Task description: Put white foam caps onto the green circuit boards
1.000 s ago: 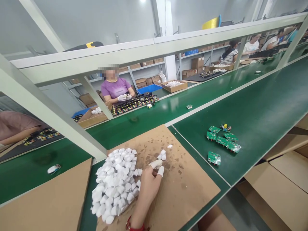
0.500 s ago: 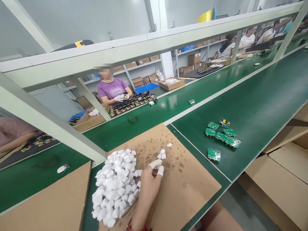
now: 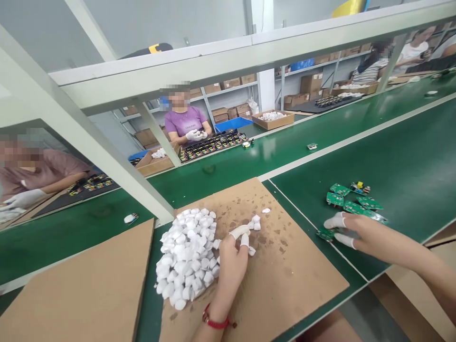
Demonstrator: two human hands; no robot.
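Note:
My left hand [image 3: 233, 259], with white finger cots on its thumb and index finger and a red bracelet at the wrist, is over the cardboard sheet [image 3: 285, 285]. Its thumb and finger are drawn together beside a few loose white caps [image 3: 255, 222]; whether one is pinched between them is hidden. Left of it lies a heap of white caps [image 3: 188, 254]. On the right, my right hand [image 3: 363, 232], also in finger cots, grips a green circuit board [image 3: 325, 234] at the edge of the green work surface. Several more circuit boards [image 3: 356, 207] lie just beyond it.
A slanted white frame post [image 3: 117, 156] and a long rail [image 3: 213, 71] stand ahead. Another cardboard sheet [image 3: 89, 280] lies at left. Across the green belt [image 3: 228, 173], co-workers sit by trays of components [image 3: 213, 145] and a box of white pieces [image 3: 272, 118].
My right hand has come in from the right and taken hold of the nearest circuit board. My left hand stays by the loose caps, which have shifted slightly. The view has turned left.

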